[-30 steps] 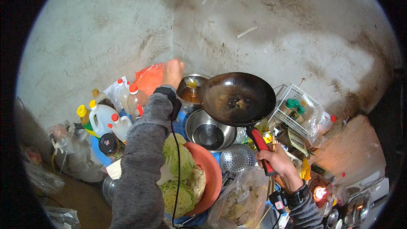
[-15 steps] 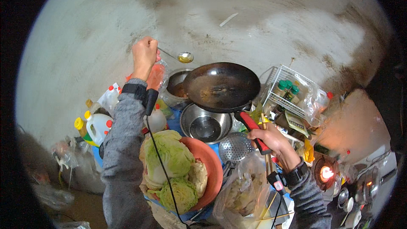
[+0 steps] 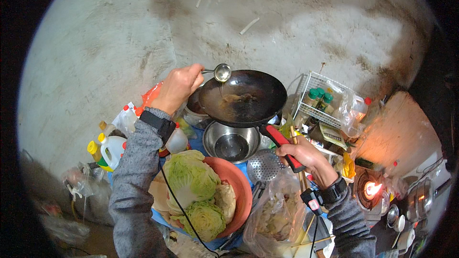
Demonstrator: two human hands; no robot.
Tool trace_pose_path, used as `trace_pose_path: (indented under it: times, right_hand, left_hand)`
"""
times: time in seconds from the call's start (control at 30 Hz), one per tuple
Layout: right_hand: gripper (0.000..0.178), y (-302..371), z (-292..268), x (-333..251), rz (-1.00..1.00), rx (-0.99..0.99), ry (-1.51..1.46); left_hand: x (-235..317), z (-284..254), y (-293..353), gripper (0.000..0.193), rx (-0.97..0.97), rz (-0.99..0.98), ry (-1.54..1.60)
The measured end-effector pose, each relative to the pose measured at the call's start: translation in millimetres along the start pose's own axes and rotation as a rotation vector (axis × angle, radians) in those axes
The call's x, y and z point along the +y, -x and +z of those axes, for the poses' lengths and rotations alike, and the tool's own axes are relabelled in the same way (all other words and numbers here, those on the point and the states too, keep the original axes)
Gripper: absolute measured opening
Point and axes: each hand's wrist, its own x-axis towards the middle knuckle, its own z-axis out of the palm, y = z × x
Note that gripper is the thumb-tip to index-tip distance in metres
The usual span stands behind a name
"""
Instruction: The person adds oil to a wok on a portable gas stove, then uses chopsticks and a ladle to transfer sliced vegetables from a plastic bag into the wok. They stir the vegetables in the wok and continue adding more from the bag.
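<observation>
My left hand (image 3: pixel 180 88) is closed round the handle of a small metal ladle (image 3: pixel 222 72). The ladle is tipped over the left rim of a dark wok (image 3: pixel 258 91), and a thin stream of liquid runs from it into the wok. A wet brownish patch shows on the wok's inside. My right hand (image 3: pixel 306 154) grips the wok's red and black handle and holds the wok up over a steel basin (image 3: pixel 231 142). A pair of wooden chopsticks (image 3: pixel 301 179) also sits in the right hand, pointing down beside the handle.
Cabbages (image 3: pixel 191 177) fill an orange bowl (image 3: pixel 239 196) in front. Nearby lie a perforated skimmer (image 3: pixel 264 166) and a plastic bag of food (image 3: pixel 275 220). A white wire rack (image 3: pixel 315 110) holds green-lidded jars. A flame burns on a stove (image 3: pixel 370 190) at right; bottles (image 3: pixel 112 150) stand left.
My left hand has moved right and down, bringing the ladle from beside the wok to over its rim. The ladle has tipped, and its yellowish liquid now pours into the wok.
</observation>
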Motion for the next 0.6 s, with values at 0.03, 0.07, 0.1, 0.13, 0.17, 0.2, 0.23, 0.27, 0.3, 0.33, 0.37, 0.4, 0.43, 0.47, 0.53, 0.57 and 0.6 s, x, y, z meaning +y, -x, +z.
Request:
trace_pose_path:
  times: [0.03, 0.07, 0.1, 0.13, 0.17, 0.2, 0.23, 0.27, 0.3, 0.33, 0.37, 0.4, 0.43, 0.47, 0.53, 0.57, 0.6]
  right_hand:
    - [0.017, 0.9, -0.2, 0.4, -0.002, 0.004, 0.001]
    - [0.017, 1.8, -0.8, 0.3, -0.005, 0.009, 0.003]
    - [0.018, 2.7, -1.6, 0.3, -0.013, 0.017, 0.022]
    - [0.018, 3.9, -2.4, 0.2, -0.022, 0.025, 0.041]
    - [0.018, 5.2, -4.0, -0.7, -0.007, 0.057, 0.090]
    - [0.019, 7.3, -5.7, -1.8, 0.027, 0.057, 0.106]
    - [0.019, 9.4, -7.0, -3.4, 0.002, 0.041, 0.100]
    - [0.019, 12.0, -7.8, -5.2, 0.006, 0.048, 0.119]
    - [0.019, 15.3, -8.2, -6.7, 0.030, 0.069, 0.158]
    - [0.018, 18.5, -9.0, -9.1, 0.012, 0.060, 0.176]
    - [0.018, 22.3, -8.5, -10.4, -0.014, 0.058, 0.149]
    - [0.017, 26.6, -8.0, -11.2, -0.030, 0.070, 0.140]
    - [0.017, 29.9, -7.3, -12.2, -0.058, 0.062, 0.132]
    - [0.017, 33.5, -8.3, -13.4, -0.002, 0.105, 0.152]
    - [0.016, 39.6, -11.1, -15.2, 0.041, 0.119, 0.186]
    - [0.017, 42.6, -12.7, -16.2, 0.062, 0.128, 0.202]
    - [0.019, 46.3, -13.0, -15.9, 0.063, 0.139, 0.154]
  left_hand:
    - [-1.8, 1.0, -2.0, 0.008, 0.050, -0.009, 0.008]
    - [-4.2, 2.6, -4.0, 0.008, 0.103, -0.018, 0.018]
    - [-7.0, 4.5, -4.9, 0.008, 0.129, -0.134, 0.099]
    - [-10.6, 7.0, -5.6, 0.009, 0.158, -0.249, 0.183]
    - [-15.1, 10.0, -6.5, 0.009, 0.189, -0.361, 0.267]
    - [-20.3, 13.5, -6.4, 0.011, 0.213, -0.448, 0.333]
    - [-26.4, 17.0, -5.8, 0.012, 0.237, -0.533, 0.399]
    - [-33.1, 20.7, -4.5, 0.014, 0.266, -0.605, 0.468]
    - [-39.8, 25.2, -2.4, 0.015, 0.313, -0.697, 0.542]
    - [-47.2, 29.4, -0.4, 0.016, 0.368, -0.772, 0.617]
    - [-54.3, 33.6, 2.6, 0.017, 0.422, -0.849, 0.693]
    - [-61.1, 37.3, 6.2, 0.018, 0.462, -0.890, 0.704]
    - [-67.9, 40.0, 10.2, 0.019, 0.504, -0.931, 0.713]
    - [-73.2, 43.3, 14.1, 0.020, 0.538, -1.006, 0.729]
    - [-79.7, 52.3, 23.6, 0.023, 0.566, -0.991, 0.639]
    - [-82.7, 57.7, 27.6, 0.025, 0.574, -0.999, 0.598]
    - [-85.4, 64.6, 31.7, 0.026, 0.537, -0.978, 0.523]
